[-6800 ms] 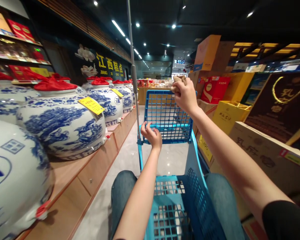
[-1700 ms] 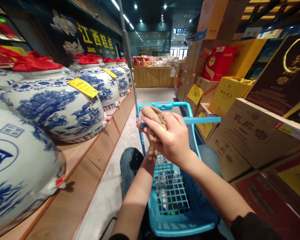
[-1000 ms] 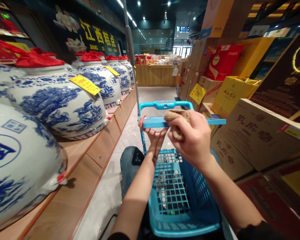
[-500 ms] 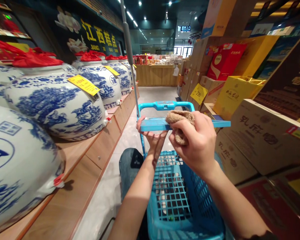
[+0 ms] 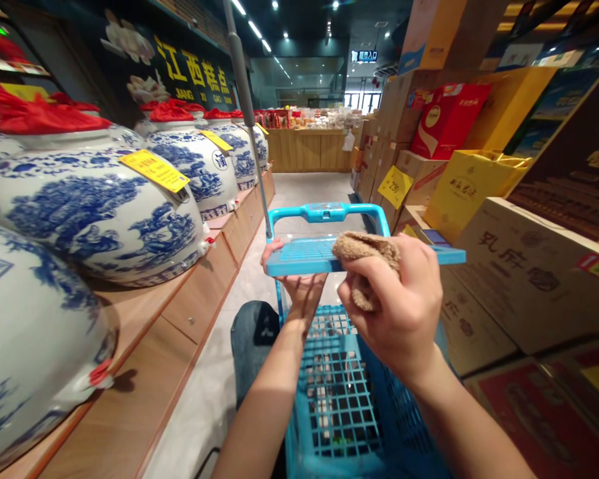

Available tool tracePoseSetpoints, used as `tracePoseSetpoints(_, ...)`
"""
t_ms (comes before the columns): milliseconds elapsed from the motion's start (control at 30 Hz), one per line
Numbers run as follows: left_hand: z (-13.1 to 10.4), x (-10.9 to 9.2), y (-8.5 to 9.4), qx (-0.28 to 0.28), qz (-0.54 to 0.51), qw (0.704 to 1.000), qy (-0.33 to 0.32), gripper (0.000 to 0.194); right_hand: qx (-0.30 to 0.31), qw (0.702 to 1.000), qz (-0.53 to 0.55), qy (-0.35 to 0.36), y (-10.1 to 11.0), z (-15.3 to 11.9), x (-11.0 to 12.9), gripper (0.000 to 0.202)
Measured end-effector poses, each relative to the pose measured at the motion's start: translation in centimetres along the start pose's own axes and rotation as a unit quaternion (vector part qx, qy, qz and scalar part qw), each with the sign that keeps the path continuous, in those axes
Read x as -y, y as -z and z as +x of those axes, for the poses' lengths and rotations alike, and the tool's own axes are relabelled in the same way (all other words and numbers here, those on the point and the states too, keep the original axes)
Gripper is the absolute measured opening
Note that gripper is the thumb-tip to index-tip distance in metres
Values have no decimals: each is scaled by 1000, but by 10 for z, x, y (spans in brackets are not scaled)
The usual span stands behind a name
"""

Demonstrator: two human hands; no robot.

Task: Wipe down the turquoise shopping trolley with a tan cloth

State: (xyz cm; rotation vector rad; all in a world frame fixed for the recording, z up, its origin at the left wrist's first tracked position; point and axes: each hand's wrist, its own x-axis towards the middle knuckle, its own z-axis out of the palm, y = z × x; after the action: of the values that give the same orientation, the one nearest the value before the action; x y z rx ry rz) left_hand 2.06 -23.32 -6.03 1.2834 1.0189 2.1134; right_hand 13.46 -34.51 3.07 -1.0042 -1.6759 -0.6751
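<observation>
Across the top of a blue shopping cart lies a flat blue plastic panel with a grid surface (image 5: pixel 299 251). My left hand (image 5: pixel 294 283) grips the panel's left end from below, thumb over the edge. A brown fluffy cloth (image 5: pixel 367 249) is bunched in my right hand (image 5: pixel 404 286), pressed against the panel's near edge, right of its middle. Behind the panel rises the cart's blue handle frame (image 5: pixel 324 211). Under my forearms is the cart's blue basket (image 5: pixel 342 399) with a mesh floor.
Blue-and-white jars (image 5: pixel 100 206) with red cloth tops line a wooden platform (image 5: pixel 180 339) on the left. Cardboard boxes (image 5: pixel 539 279) and a yellow bag (image 5: pixel 466 193) are stacked close on the right. A grey pole (image 5: pixel 242 73) rises from the cart. A counter (image 5: pixel 309 150) stands far ahead.
The panel has tilted, so more of its grid top shows and its near edge sits lower. My right hand and the cloth have moved slightly right and down. The view has shifted slightly.
</observation>
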Motion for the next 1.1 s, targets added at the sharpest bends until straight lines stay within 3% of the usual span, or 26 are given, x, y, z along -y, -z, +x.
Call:
tracePoseSetpoints(100,2,-2,0,-10,-13,999,-33,87,-4,1000,0,-6,5,0,-7,7)
tracePoseSetpoints(267,2,2,-5,-105,65,989,-84,105,-49,997,-41,-41,29,-7,-53,8)
tracePoseSetpoints(333,1,5,-6,-127,74,983,-112,106,-59,995,-59,-54,32,-9,-60,7)
tracePoseSetpoints(433,0,7,-6,-124,48,981,-138,99,-49,996,-56,-47,23,-7,-46,3)
tracePoseSetpoints(600,-1,4,-4,-94,13,989,-116,84,7,1000,-16,-9,2,1,-5,8)
tracePoseSetpoints(700,-1,2,-4,-107,13,986,-129,91,-3,1000,-20,-8,6,0,-12,6)
tracePoseSetpoints(900,-1,-1,-5,-111,65,986,-109,103,-55,994,-58,-81,32,-9,-63,6)
tracePoseSetpoints(967,-1,-4,-6,-109,73,987,-94,104,-59,992,-66,-93,32,-8,-63,4)
tracePoseSetpoints(1100,0,-14,-6,-96,60,991,-77,98,-29,997,-40,-65,16,-2,-32,5)
